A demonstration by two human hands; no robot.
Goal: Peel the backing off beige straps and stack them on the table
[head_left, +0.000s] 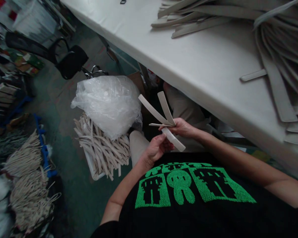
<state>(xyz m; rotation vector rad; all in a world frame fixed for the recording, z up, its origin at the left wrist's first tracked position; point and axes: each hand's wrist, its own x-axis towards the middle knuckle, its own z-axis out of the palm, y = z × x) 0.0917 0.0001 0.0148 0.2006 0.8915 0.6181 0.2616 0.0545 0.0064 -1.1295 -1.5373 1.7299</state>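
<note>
My right hand (182, 128) is closed on a small fan of beige flat strips (161, 110), which stick up and to the left from my fingers. My left hand (156, 149) is just below them, fingers curled toward the lower end of one strip (175, 140); whether it grips that strip is unclear. Both hands are in my lap, below the edge of the white table (188, 62). I wear a black shirt with a green print.
Many more beige strips (275, 49) lie piled on the table's right side. On the floor at left a white box of strips (101, 148) sits under a clear plastic bag (109, 102). A black office chair (69, 61) and bundles of cord (27, 185) stand further left.
</note>
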